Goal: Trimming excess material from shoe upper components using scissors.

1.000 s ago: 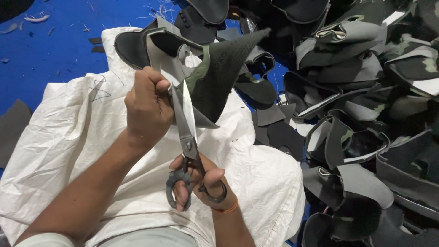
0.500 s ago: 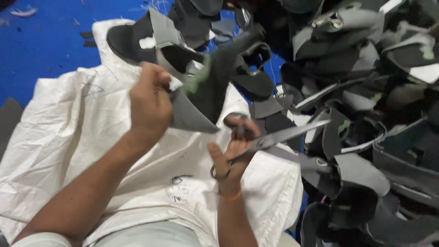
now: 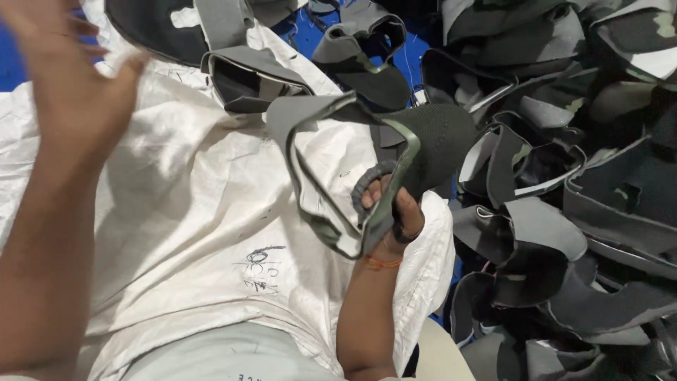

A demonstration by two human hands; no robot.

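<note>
Right hand [image 3: 391, 212] at centre frame, fingers closed around a grey-green shoe upper [image 3: 352, 169] and, it seems, the padded grey scissor handle [image 3: 370, 185] pressed against it; blades hidden, so I cannot tell which way the scissors point.

Left hand [image 3: 67, 77] raised at 10 o'clock, blurred, fingers spread apart, holding nothing.

The held upper sits above the white sack [image 3: 211, 233] draped over the lap. Its long axis runs from 7 o'clock to 2 o'clock: open collar with camouflage-trimmed edge toward 7, dark knit toe end toward 2. Collar opening faces the camera.

Progress, as a judgement: this upper looks freshly taken up, not yet trimmed, since no blade meets it. One grey upper [image 3: 250, 74] lies on the sack at 12 o'clock, apart from the rest. A large pile of uppers [image 3: 564, 212] fills 1 to 5 o'clock on the blue floor [image 3: 416, 56], so most of the work appears left.
</note>
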